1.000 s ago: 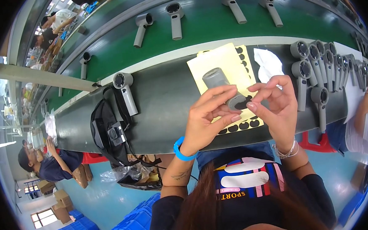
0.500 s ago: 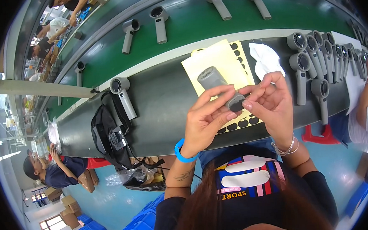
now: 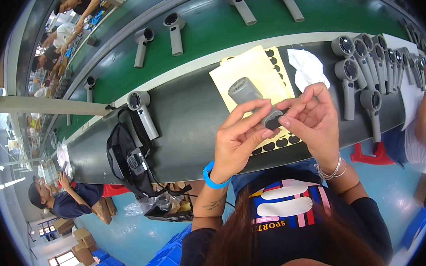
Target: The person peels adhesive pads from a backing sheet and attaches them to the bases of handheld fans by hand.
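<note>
A grey handheld fan (image 3: 243,90) lies tilted over the yellow sheets, its vented head away from me and its handle end toward me. My left hand (image 3: 238,137) grips the handle near its end between thumb and fingers. A black round sticker (image 3: 272,122) covers the handle's end face. At its right edge, the thumb and a fingertip of my right hand (image 3: 315,119) close in a pinch, and the other fingers are curled. Under the fan are the yellow sticker sheets (image 3: 226,76) with black round stickers along their edges.
Crumpled white paper (image 3: 307,69) lies right of the sheets. Several grey fans (image 3: 348,83) are grouped further right, near another person's arm (image 3: 422,115). On the left are a black bag (image 3: 121,153) and a single fan (image 3: 146,120). A green conveyor belt (image 3: 207,38) carries fans beyond the bench.
The fans on the green belt have shifted a little to the left. My hands and the held fan stay almost in place, with my right thumb slightly moved at the sticker.
</note>
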A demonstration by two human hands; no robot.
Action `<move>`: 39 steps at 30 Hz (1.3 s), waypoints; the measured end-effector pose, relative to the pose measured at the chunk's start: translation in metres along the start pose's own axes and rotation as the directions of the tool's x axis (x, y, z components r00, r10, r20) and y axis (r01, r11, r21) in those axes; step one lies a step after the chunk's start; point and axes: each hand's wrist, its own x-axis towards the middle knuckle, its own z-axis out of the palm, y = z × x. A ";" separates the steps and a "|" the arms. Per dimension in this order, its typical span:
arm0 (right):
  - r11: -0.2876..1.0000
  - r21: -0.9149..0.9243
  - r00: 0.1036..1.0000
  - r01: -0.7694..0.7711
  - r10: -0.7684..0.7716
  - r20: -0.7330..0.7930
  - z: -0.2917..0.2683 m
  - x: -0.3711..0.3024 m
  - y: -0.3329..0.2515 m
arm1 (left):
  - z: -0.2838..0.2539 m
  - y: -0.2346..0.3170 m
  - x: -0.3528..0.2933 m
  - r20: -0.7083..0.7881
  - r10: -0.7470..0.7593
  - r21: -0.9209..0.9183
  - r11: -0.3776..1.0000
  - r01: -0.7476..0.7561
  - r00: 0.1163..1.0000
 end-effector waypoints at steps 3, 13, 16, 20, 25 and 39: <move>1.000 0.004 1.000 0.023 -0.023 -0.006 0.002 0.000 0.000 | 0.000 0.000 0.000 0.003 0.012 0.019 1.000 -0.013 1.000; 0.998 -0.047 0.999 0.029 -0.030 -0.029 0.004 0.000 -0.001 | 0.001 0.000 -0.001 -0.016 0.010 0.015 1.000 -0.009 1.000; 0.998 -0.055 0.999 0.023 -0.025 -0.029 0.004 0.000 -0.002 | 0.001 0.000 -0.001 -0.018 0.005 0.017 1.000 -0.005 1.000; 0.996 -0.085 0.999 0.033 -0.035 -0.023 0.003 0.000 -0.001 | 0.001 0.001 -0.001 -0.007 0.003 0.010 1.000 -0.003 1.000; 0.999 -0.035 1.000 -0.014 0.013 -0.023 0.002 0.002 -0.003 | 0.000 0.001 -0.001 0.012 0.004 -0.036 0.999 -0.004 1.000; 0.999 -0.042 0.999 -0.016 0.015 -0.034 0.002 0.003 -0.007 | -0.003 -0.001 0.000 0.036 0.008 -0.061 0.998 -0.006 0.999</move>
